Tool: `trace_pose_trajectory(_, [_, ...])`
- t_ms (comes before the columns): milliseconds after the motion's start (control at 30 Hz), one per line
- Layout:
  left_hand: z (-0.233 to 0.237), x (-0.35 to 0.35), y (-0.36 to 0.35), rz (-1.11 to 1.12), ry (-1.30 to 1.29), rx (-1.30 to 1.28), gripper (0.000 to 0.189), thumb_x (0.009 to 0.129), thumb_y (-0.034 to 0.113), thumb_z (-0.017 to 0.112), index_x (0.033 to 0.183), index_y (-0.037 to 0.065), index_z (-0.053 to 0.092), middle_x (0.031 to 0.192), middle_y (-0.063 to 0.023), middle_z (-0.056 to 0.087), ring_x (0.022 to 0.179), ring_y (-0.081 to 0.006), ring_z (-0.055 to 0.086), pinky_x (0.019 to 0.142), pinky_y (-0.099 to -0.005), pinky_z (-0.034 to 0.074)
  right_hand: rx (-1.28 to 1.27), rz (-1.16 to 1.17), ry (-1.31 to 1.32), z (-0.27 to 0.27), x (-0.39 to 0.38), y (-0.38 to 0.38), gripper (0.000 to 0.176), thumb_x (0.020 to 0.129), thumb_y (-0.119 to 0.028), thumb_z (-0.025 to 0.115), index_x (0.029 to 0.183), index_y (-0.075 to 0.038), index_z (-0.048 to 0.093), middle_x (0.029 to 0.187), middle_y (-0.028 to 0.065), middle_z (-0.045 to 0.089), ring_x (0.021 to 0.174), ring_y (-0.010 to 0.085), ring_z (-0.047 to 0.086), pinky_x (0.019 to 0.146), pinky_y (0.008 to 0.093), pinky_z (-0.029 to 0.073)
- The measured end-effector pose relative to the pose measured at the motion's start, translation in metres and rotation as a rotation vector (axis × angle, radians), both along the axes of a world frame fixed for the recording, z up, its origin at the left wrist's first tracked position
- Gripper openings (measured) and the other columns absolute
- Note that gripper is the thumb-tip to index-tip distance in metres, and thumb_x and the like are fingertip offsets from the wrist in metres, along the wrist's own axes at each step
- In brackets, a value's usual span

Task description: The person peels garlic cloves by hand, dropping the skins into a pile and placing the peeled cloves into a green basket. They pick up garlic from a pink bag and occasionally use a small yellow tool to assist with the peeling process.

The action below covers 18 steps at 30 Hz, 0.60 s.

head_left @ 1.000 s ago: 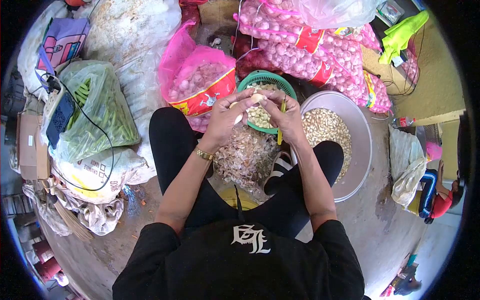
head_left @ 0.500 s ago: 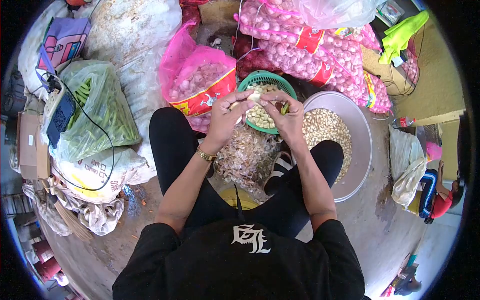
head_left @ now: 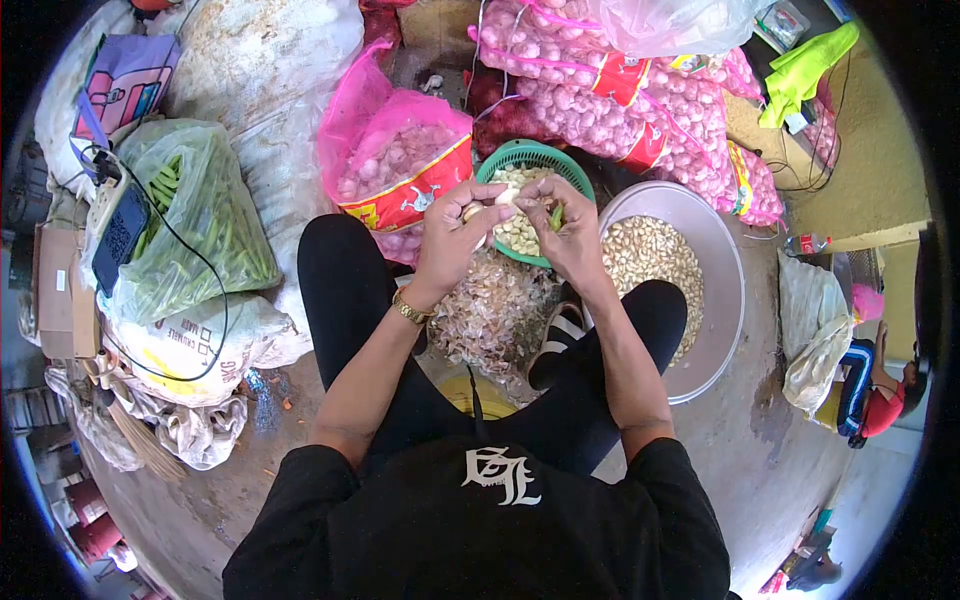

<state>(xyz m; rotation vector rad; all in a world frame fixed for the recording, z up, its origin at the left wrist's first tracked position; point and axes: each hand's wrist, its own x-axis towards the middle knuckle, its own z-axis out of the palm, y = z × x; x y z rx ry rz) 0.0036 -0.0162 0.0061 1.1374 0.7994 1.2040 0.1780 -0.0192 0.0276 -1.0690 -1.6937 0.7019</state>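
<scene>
My left hand (head_left: 452, 238) is closed, with a pale garlic clove (head_left: 508, 195) pinched at its fingertips and another clove partly hidden in its fingers. Meeting it at that clove are the fingertips of my right hand (head_left: 572, 240), which is curled round a small green-handled tool (head_left: 556, 217); its blade or tip cannot be made out. Both hands are above a green basket (head_left: 582, 178) with peeled cloves in it. Papery garlic skins (head_left: 490, 315) lie heaped on the floor below, between my legs.
A wide pale tub (head_left: 722, 290) of unpeeled cloves stands at the right. Pink net sacks of garlic (head_left: 630, 110) are piled beyond the basket, and an opened one (head_left: 400, 170) stands left of it. At far left is a bag of green pods (head_left: 200, 220). A person (head_left: 885, 395) sits far right.
My right hand has shifted slightly left and turned, its fingers closer to the clove. The green-handled tool has moved left with it. My left hand is almost unmoved.
</scene>
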Motion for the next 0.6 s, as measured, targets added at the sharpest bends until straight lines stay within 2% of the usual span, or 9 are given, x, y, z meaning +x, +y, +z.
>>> trace_pose_trajectory(133, [0.007,0.004,0.000,0.010,-0.052,-0.003,0.029,0.089,0.008,0.069,0.116,0.000,0.064,0.080,0.0016,0.063,0.061,-0.0033,0.052,0.055,-0.0189,0.042,0.030,0.039,0.019,0.000,-0.002,0.002,0.008,0.087,0.003,0.065,0.093,0.001,0.059,0.089,0.0069,0.060,0.087,0.0151,0.057,0.080,0.0283,0.045])
trace_pose_trajectory(200, [0.011,0.005,0.000,0.029,-0.050,0.001,0.034,0.089,0.008,0.069,0.121,0.001,0.063,0.082,0.0015,0.064,0.061,-0.0031,0.053,0.055,-0.0187,0.043,0.066,0.000,0.043,0.000,-0.003,0.002,0.012,0.081,0.001,0.071,0.089,-0.001,0.063,0.087,0.0088,0.064,0.084,0.0212,0.063,0.076,0.0319,0.048])
trace_pose_trajectory(233, [0.008,0.003,0.001,0.028,-0.049,0.001,0.034,0.089,0.008,0.069,0.121,0.001,0.063,0.082,0.0015,0.064,0.061,-0.0031,0.053,0.055,-0.0187,0.043,0.066,-0.001,0.044,0.000,-0.003,0.002,0.012,0.081,0.001,0.071,0.089,-0.001,0.063,0.087,0.0088,0.064,0.084,0.0212,0.063,0.076,0.0319,0.048])
trace_pose_trajectory(333, [0.001,-0.006,0.008,-0.073,-0.117,-0.084,0.037,0.089,0.009,0.069,0.125,0.002,0.062,0.088,0.0006,0.065,0.063,-0.0032,0.054,0.056,-0.0185,0.044,0.140,0.047,0.018,0.001,0.000,0.001,0.013,0.081,0.002,0.071,0.089,-0.002,0.062,0.088,0.0083,0.064,0.083,0.0228,0.064,0.075,0.0326,0.048])
trace_pose_trajectory(433, [0.003,-0.010,0.012,-0.021,-0.137,-0.132,0.036,0.092,0.008,0.065,0.127,0.000,0.059,0.093,-0.0025,0.065,0.063,-0.0047,0.055,0.058,-0.0186,0.046,0.064,0.100,-0.129,0.003,0.005,-0.011,0.019,0.078,0.001,0.073,0.095,-0.003,0.065,0.090,0.0103,0.066,0.083,0.0226,0.065,0.073,0.0329,0.049])
trace_pose_trajectory(500, [0.007,-0.013,0.012,-0.004,-0.187,-0.097,0.037,0.090,0.010,0.069,0.125,0.001,0.060,0.094,-0.0030,0.068,0.063,-0.0036,0.055,0.056,-0.0178,0.045,-0.208,0.075,-0.149,-0.001,0.004,-0.017,0.031,0.074,-0.007,0.077,0.103,-0.005,0.067,0.096,0.0140,0.068,0.086,0.0270,0.067,0.074,0.0366,0.052])
trace_pose_trajectory(533, [0.010,-0.013,0.011,-0.004,-0.187,-0.097,0.037,0.090,0.010,0.069,0.125,0.001,0.060,0.094,-0.0030,0.068,0.063,-0.0036,0.055,0.056,-0.0178,0.045,-0.208,0.075,-0.148,-0.003,0.004,-0.020,0.031,0.074,-0.007,0.077,0.103,-0.005,0.067,0.096,0.0140,0.068,0.086,0.0270,0.067,0.074,0.0366,0.052])
trace_pose_trajectory(600, [0.015,-0.015,0.010,-0.020,-0.222,-0.190,0.035,0.091,0.010,0.068,0.125,0.001,0.060,0.098,-0.0056,0.069,0.064,-0.0035,0.056,0.056,-0.0175,0.046,-0.188,0.184,-0.443,-0.009,0.007,-0.023,0.031,0.075,-0.010,0.077,0.103,-0.002,0.065,0.089,0.0109,0.069,0.083,0.0301,0.066,0.076,0.0380,0.051])
